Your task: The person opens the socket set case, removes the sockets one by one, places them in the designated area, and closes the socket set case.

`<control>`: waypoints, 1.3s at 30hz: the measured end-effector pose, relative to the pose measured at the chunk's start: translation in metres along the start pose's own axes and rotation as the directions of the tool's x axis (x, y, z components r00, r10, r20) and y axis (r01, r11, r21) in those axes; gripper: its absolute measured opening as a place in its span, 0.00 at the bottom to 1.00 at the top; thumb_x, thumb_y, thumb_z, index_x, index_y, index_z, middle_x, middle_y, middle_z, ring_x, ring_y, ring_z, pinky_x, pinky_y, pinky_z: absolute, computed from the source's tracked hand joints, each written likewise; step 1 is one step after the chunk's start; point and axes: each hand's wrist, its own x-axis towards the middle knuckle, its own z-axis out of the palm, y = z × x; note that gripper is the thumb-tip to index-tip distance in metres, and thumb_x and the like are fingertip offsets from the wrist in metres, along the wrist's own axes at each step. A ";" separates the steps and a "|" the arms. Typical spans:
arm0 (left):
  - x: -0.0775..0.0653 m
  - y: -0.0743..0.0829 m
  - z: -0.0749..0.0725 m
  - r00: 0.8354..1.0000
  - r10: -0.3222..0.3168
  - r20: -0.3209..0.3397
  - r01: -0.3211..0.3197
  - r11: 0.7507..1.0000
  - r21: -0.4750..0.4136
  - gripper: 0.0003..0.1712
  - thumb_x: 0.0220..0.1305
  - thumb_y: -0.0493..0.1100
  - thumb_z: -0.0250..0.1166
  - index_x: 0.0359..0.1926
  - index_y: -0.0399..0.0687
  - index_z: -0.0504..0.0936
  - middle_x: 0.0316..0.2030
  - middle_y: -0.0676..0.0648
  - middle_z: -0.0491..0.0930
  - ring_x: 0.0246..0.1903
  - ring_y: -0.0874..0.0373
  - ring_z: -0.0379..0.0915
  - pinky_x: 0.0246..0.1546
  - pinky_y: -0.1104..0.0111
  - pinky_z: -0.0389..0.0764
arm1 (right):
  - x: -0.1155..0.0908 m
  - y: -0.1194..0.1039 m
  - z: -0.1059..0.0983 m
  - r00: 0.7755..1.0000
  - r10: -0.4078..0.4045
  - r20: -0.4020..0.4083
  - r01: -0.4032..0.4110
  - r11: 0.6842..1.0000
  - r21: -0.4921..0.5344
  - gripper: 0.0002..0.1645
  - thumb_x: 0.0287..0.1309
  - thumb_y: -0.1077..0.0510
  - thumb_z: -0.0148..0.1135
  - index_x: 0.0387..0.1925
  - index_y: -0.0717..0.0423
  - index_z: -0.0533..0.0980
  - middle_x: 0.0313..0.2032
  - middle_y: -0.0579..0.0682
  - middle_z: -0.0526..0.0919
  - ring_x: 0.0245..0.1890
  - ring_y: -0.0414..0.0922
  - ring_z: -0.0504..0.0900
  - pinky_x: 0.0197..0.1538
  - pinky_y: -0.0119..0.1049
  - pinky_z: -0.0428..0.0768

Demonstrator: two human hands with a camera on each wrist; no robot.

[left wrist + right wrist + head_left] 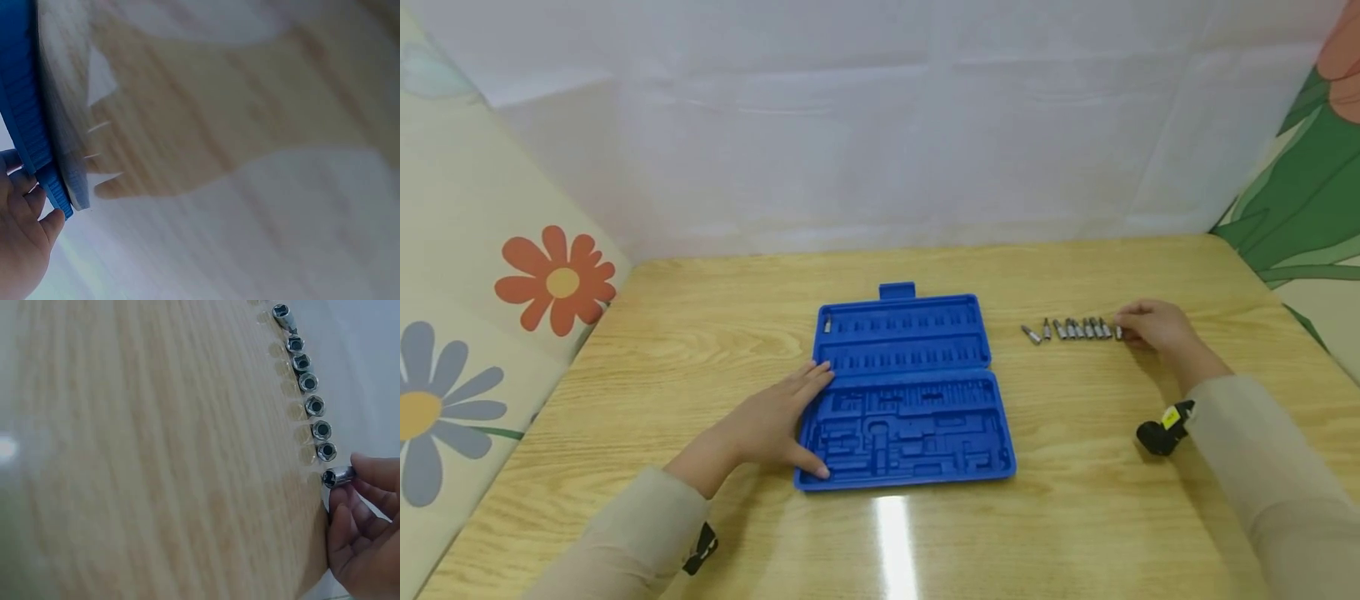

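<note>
An open blue plastic tool case lies flat on the wooden table, its moulded slots facing up. One silver socket bit sits in the leftmost slot of its far half. My left hand rests along the left side of the case, fingers near the hinge line and thumb on the near half's edge. To the right, my right hand pinches a socket bit between thumb and fingers at the right end of a row. Several more socket bits make up that row, square drive holes facing the right wrist camera.
The wooden table runs back to a white cloth. Flower-patterned panels flank the left side and more floral print the right. The case's latch tab sticks out at the back.
</note>
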 end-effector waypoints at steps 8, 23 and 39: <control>0.000 0.000 0.000 1.000 -0.005 0.005 0.005 1.000 -0.003 0.70 0.25 0.79 0.57 0.64 0.38 0.48 0.64 0.42 0.44 0.62 0.46 0.36 0.57 0.53 0.51 | 0.013 0.001 -0.001 0.999 0.021 -0.034 -0.027 0.986 -0.165 0.23 0.56 0.55 0.52 0.44 0.73 0.67 0.29 0.51 0.73 0.24 0.38 0.72 0.28 0.31 0.75; -0.001 0.001 -0.002 1.000 0.005 -0.005 -0.005 1.000 -0.004 0.69 0.26 0.78 0.57 0.64 0.37 0.49 0.64 0.41 0.45 0.62 0.45 0.37 0.56 0.52 0.52 | 0.006 -0.002 0.003 0.997 -0.008 -0.076 -0.006 0.984 -0.179 0.22 0.55 0.56 0.52 0.42 0.74 0.68 0.25 0.47 0.74 0.21 0.36 0.71 0.23 0.26 0.71; -0.001 0.001 -0.002 1.000 0.007 -0.006 -0.007 0.999 0.042 0.69 0.26 0.79 0.55 0.64 0.37 0.50 0.63 0.40 0.47 0.62 0.44 0.39 0.57 0.53 0.50 | 0.003 -0.002 0.002 0.999 0.009 -0.050 -0.013 0.997 -0.077 0.21 0.56 0.57 0.51 0.43 0.74 0.67 0.23 0.41 0.72 0.23 0.35 0.70 0.28 0.26 0.73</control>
